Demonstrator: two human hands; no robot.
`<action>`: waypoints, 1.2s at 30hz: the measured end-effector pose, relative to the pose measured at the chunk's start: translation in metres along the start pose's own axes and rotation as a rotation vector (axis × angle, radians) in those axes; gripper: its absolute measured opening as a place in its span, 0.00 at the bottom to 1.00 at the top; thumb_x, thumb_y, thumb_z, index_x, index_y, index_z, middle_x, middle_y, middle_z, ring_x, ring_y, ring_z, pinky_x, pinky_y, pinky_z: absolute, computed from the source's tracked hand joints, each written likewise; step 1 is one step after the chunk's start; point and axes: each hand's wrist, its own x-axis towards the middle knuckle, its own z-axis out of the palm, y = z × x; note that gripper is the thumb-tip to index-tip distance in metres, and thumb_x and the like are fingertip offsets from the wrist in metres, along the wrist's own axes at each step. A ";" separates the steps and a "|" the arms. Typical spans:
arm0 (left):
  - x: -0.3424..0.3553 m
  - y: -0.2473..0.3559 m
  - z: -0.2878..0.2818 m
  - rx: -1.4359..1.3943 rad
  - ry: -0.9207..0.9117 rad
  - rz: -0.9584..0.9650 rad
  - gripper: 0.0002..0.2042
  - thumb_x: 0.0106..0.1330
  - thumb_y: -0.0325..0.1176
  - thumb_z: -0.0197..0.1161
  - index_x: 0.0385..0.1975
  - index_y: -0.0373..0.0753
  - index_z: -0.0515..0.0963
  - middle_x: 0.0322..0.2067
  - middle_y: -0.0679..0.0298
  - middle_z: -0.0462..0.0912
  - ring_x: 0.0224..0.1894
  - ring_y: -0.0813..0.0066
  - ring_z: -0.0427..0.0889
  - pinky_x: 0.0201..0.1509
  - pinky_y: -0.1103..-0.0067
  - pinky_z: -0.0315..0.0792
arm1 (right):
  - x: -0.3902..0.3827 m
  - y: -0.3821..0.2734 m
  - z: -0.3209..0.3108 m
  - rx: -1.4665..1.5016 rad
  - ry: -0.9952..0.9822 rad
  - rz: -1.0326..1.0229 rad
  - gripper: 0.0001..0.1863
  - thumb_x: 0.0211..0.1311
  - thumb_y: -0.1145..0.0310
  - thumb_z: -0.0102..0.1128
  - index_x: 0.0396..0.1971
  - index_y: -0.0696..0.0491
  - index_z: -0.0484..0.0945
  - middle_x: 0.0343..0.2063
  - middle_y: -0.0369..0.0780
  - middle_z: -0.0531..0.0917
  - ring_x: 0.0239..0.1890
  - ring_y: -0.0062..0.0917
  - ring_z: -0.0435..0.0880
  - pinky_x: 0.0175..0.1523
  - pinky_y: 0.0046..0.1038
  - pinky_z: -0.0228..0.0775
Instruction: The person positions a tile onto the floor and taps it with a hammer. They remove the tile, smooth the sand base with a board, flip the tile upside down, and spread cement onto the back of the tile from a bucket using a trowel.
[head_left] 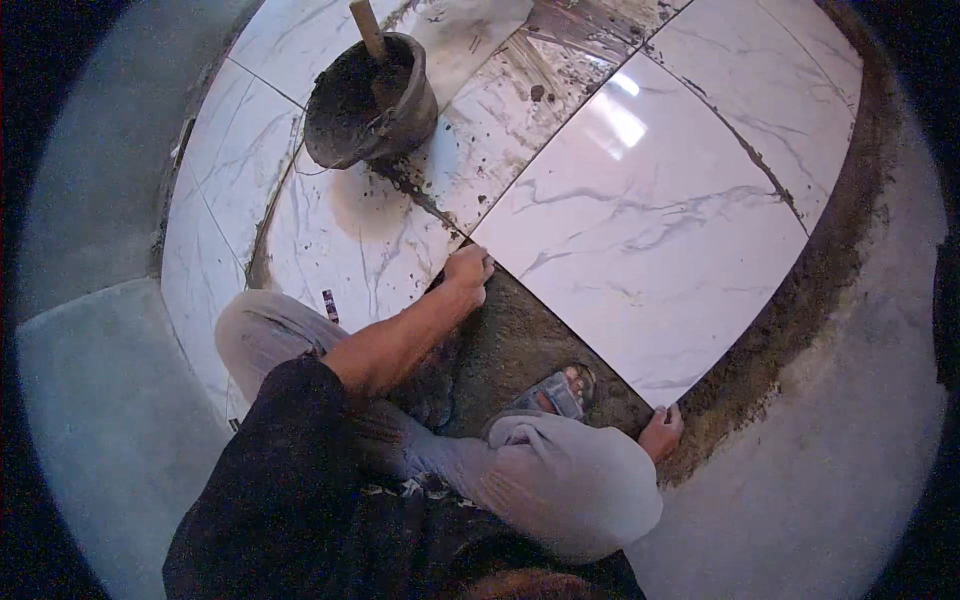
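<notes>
A large white marble-patterned floor tile [640, 230] with grey veins lies in front of me, its near edge running from the left corner down to the near corner. My left hand [470, 272] is closed at the tile's left corner, its fingers curled against the edge. At the near corner, my right hand [661, 434] grips the tile with its fingertips; my knee hides that forearm. Between my hands, brown mortar bed [525, 335] shows along the tile's near edge. My sandalled foot [565, 390] rests on it.
A dark bucket [370, 105] of mortar with a wooden handle [368, 30] sticking out stands on mortar-spattered tiles at the far left. Other white tiles [745, 110] lie beyond. Rough mortar [790, 350] borders the right side, next to grey concrete floor [800, 480].
</notes>
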 end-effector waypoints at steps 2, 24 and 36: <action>-0.007 0.003 0.002 -0.074 0.036 -0.014 0.06 0.52 0.25 0.51 0.15 0.40 0.65 0.16 0.68 0.66 0.17 0.80 0.65 0.17 0.84 0.57 | 0.000 0.000 -0.001 0.022 0.004 -0.002 0.20 0.55 0.66 0.50 0.43 0.65 0.70 0.42 0.55 0.72 0.46 0.45 0.69 0.52 0.37 0.60; -0.009 0.010 0.020 -0.090 0.212 -0.094 0.03 0.53 0.25 0.56 0.20 0.39 0.70 0.17 0.68 0.67 0.16 0.80 0.61 0.18 0.81 0.55 | 0.008 0.013 0.010 0.027 0.078 -0.027 0.21 0.54 0.64 0.52 0.46 0.61 0.70 0.43 0.52 0.73 0.44 0.41 0.73 0.46 0.34 0.65; 0.023 0.016 0.014 0.654 0.247 0.561 0.11 0.57 0.36 0.54 0.29 0.33 0.74 0.27 0.58 0.77 0.34 0.63 0.74 0.42 0.74 0.66 | -0.096 0.110 0.028 0.124 -0.140 0.153 0.17 0.58 0.64 0.47 0.45 0.57 0.70 0.44 0.49 0.72 0.47 0.41 0.70 0.53 0.36 0.60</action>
